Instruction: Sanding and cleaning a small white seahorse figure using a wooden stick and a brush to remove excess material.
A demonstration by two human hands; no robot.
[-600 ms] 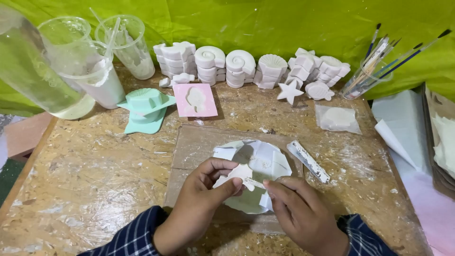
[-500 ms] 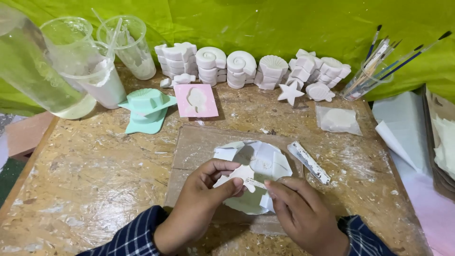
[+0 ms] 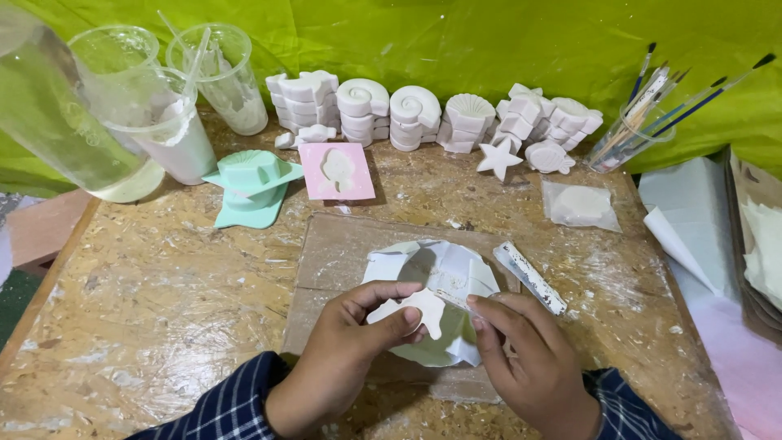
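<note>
Left hand (image 3: 346,358): fingers curled narrow, thumb and forefinger pinching a small white plaster cast (image 3: 411,311), held just above a folded white paper dish (image 3: 436,285).

Right hand (image 3: 529,363): fingers drawn close together, tips gripping a thin tool (image 3: 459,299) whose end meets the cast's right edge; kind of tool too small to tell.

Paper dish: on a brown cardboard sheet (image 3: 342,253), centre of a chipboard table (image 3: 155,301), plaster-smeared.

Plaster-crusted flat stick (image 3: 530,277): on the table, just beside the dish's right side.

Pink square mould (image 3: 337,170): behind the cardboard, one cavity filled white.

Mint-green moulds (image 3: 252,183): stacked, left of the pink mould.

Row of white plaster casts (image 3: 423,114): along the back edge against a green cloth backdrop (image 3: 456,41); shells, snail spirals and blocks, stacked. White plaster starfish (image 3: 498,156) and flat shell cast (image 3: 547,156) lying in front of the row.

Clear bag with white cast (image 3: 580,204): right of centre, well apart from the hands.

Clear cup of paintbrushes (image 3: 623,138): back right, brushes leaning right.

Clear plastic cups (image 3: 163,106): back left, plaster-coated, stirring sticks in one. Large clear container (image 3: 57,122): far left.

White paper sheets (image 3: 692,212): right edge of table.

Sleeves: dark blue checked, both wrists.
</note>
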